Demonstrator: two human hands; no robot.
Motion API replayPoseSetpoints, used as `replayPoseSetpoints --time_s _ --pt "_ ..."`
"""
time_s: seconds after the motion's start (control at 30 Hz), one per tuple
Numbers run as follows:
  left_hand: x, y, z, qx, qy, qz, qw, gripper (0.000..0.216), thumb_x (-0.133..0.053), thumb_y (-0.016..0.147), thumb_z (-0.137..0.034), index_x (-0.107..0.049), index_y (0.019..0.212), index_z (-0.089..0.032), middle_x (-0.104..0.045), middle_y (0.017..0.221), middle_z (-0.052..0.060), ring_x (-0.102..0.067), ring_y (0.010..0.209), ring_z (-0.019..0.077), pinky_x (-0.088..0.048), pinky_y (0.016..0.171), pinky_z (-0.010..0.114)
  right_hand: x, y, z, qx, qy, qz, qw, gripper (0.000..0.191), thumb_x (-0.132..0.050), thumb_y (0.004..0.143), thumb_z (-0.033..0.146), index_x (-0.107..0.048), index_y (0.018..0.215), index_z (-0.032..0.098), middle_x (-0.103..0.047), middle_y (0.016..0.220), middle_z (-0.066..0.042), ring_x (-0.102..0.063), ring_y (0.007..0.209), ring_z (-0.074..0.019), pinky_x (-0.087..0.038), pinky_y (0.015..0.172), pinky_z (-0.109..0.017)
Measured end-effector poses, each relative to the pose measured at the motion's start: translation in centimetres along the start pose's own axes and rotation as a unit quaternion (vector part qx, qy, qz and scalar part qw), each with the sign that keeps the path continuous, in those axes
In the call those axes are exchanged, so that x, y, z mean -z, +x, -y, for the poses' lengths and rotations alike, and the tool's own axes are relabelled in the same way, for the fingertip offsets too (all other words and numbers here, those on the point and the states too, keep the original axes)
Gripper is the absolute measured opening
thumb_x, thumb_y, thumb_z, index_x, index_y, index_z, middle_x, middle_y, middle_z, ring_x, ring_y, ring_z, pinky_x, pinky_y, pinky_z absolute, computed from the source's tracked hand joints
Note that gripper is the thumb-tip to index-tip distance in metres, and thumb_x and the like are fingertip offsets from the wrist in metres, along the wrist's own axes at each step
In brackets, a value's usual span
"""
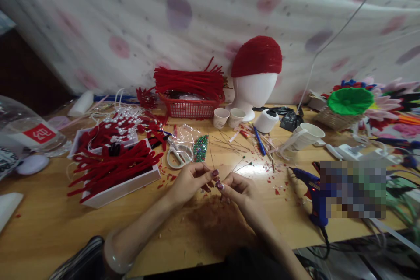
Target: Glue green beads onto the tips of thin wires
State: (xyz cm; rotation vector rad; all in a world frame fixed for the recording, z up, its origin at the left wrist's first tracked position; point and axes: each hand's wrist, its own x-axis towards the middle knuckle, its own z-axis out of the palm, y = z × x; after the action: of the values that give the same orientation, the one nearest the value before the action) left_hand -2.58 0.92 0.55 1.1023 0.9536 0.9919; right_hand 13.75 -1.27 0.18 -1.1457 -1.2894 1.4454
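Note:
My left hand (197, 178) and my right hand (241, 190) meet fingertip to fingertip above the front middle of the table, both closed in a pinch. A thin dark wire (211, 154) sticks up from the left fingertips. Whatever sits between my right thumb and fingers is too small and covered to make out. Just beyond the right hand, a green bead (251, 163) tips a thin stem. Past my left hand lie a clear bag of green beads (201, 148) and white-handled scissors (180, 155). Several loose thin wires (229, 141) are spread behind.
Left stands a white box (121, 189) of red fuzzy stems. Behind are a red basket (190, 108), paper cups (221, 118), a thread spool (267, 121) and a foam head (254, 89) in a red cap. A blue glue gun (316, 201) with cord lies right.

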Motion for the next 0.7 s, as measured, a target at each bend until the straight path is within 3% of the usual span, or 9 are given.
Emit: replayPoseSetpoints --time_s 0.27,0.5,0.7 --pt "-0.4 -0.4 -0.1 -0.027 0.046 -0.012 0.999 0.025 -0.073 0.07 -0.039 -0.071 0.063 -0.015 -0.064 0.064 0.004 -0.055 0.056 0.012 -0.047 0.051 0.021 0.2 0.0 -0.9 0.039 -0.053 -0.038 0.997 0.035 -0.072 0.074 0.044 -0.054 0.059 0.018 -0.055 0.054 0.002 -0.047 0.051 -0.0107 -0.034 0.049 -0.024" --pt "-1.0 -0.7 0.2 -0.067 0.007 -0.061 0.996 0.021 -0.072 0.07 -0.033 -0.07 0.062 -0.014 -0.062 0.065 0.003 -0.051 0.054 0.0101 -0.044 0.05 0.02 0.1 0.0 -0.4 0.052 -0.027 -0.073 0.996 0.033 -0.073 0.073 0.041 -0.056 0.057 0.018 -0.058 0.053 0.001 -0.047 0.052 -0.0111 -0.035 0.051 -0.024" --pt "-1.4 -0.9 0.7 -0.073 -0.004 -0.069 0.995 0.018 -0.07 0.073 -0.031 -0.068 0.066 -0.014 -0.058 0.061 -0.001 -0.053 0.053 0.0097 -0.045 0.052 0.02 -0.1 -0.1 -0.8 0.044 0.011 -0.077 0.996 0.03 -0.075 0.073 0.037 -0.058 0.058 0.018 -0.059 0.053 0.002 -0.049 0.051 -0.0108 -0.035 0.051 -0.024"
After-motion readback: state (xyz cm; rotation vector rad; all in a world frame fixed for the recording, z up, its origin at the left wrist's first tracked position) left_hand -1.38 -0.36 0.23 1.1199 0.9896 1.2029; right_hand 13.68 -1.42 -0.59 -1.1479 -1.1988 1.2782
